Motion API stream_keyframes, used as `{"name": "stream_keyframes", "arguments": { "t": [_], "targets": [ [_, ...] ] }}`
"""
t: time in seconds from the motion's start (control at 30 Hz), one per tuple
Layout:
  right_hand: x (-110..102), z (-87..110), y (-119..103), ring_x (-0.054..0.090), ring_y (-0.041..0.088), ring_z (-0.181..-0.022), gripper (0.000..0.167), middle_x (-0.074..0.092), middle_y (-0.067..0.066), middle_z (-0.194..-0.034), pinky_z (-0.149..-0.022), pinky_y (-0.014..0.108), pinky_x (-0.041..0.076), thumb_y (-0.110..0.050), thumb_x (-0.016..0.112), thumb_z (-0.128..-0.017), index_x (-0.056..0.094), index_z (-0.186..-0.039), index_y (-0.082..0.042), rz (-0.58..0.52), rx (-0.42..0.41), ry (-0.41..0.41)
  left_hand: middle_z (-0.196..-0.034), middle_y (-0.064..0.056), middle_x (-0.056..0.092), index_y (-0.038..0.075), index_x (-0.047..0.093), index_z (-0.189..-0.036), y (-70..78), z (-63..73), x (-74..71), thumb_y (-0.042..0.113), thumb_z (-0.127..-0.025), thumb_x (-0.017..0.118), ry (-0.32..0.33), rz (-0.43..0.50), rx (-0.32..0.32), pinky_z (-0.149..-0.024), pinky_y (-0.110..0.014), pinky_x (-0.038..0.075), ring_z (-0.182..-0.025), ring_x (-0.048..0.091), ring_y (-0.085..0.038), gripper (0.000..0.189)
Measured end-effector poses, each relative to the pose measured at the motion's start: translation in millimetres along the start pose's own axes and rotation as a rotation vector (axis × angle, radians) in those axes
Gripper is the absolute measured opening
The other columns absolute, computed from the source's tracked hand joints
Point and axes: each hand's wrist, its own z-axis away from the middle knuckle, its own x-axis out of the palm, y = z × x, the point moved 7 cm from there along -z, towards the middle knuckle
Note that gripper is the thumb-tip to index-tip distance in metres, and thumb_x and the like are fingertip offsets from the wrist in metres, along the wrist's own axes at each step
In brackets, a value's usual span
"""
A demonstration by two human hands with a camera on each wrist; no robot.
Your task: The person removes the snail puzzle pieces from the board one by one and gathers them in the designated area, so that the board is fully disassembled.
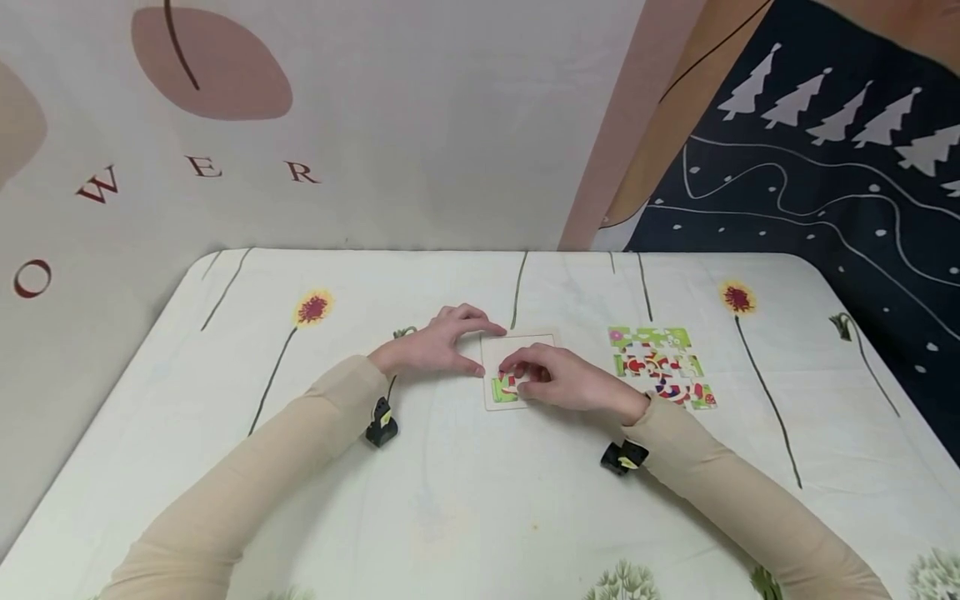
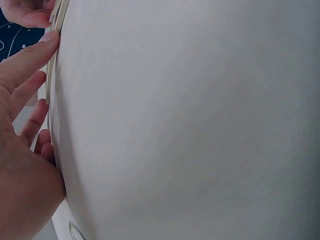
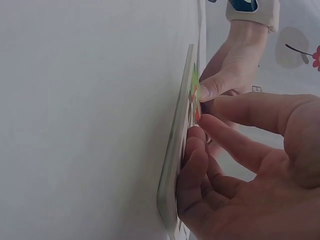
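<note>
A square pale puzzle board (image 1: 498,347) lies on the table, with green-and-red jigsaw pieces (image 1: 503,391) in its lower left part. My left hand (image 1: 442,340) is spread along the board's left side, thumb and index fingertips at its edge. Over the board, my right hand (image 1: 562,379) is bent down, its index fingertip touching a red puzzle piece (image 3: 198,113). In the right wrist view the thumb stands apart from that fingertip and the other fingers curl against the board. The left wrist view shows the left hand (image 2: 20,135) beside the board's thin edge.
Loose jigsaw pieces (image 1: 637,365) in green, red and white lie grouped on the table (image 1: 465,517), right of the board. The cloth has printed flowers (image 1: 312,308). A pale printed wall (image 1: 450,167) rises behind, dark at the right.
</note>
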Motion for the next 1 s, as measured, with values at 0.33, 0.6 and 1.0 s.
{"name": "stream_keyframes", "arguments": {
  "t": [0.33, 0.6, 1.0],
  "targets": [
    [1.4, -1.1, 1.2, 0.058, 0.012, -0.086, 0.026, 0.065, 0.007, -0.102, -0.079, 0.024, 0.047, -0.001, 0.058, -0.09, 0.063, -0.116, -0.006, -0.102, -0.002, 0.001, -0.149, -0.01, 0.04, 0.02, 0.054, -0.143, 0.2, 0.6, 1.9, 0.022, -0.082, 0.076, 0.006, -0.006, 0.014, -0.113, -0.06, 0.027, -0.137, 0.03, -0.034, 0.065],
    [0.2, -4.3, -2.2, 0.06, 0.016, -0.091, 0.021, 0.065, 0.011, -0.101, -0.08, 0.026, 0.049, 0.002, 0.057, -0.09, 0.061, -0.11, -0.005, -0.192, -0.029, 0.008, -0.148, -0.011, 0.04, 0.019, 0.054, -0.143, 1.1, 1.2, -0.4, 0.024, -0.083, 0.076, 0.011, -0.009, 0.026, -0.112, -0.061, 0.028, -0.136, 0.03, -0.035, 0.065],
    [2.1, -5.3, -3.6, 0.06, 0.017, -0.092, 0.021, 0.063, 0.013, -0.1, -0.074, 0.026, 0.05, 0.007, 0.052, -0.089, 0.059, -0.106, -0.004, -0.243, 0.0, 0.004, -0.147, -0.01, 0.04, 0.02, 0.054, -0.143, -0.5, 0.3, 0.3, 0.023, -0.082, 0.076, 0.012, -0.013, 0.016, -0.111, -0.06, 0.028, -0.136, 0.03, -0.035, 0.064]
  ]
}}
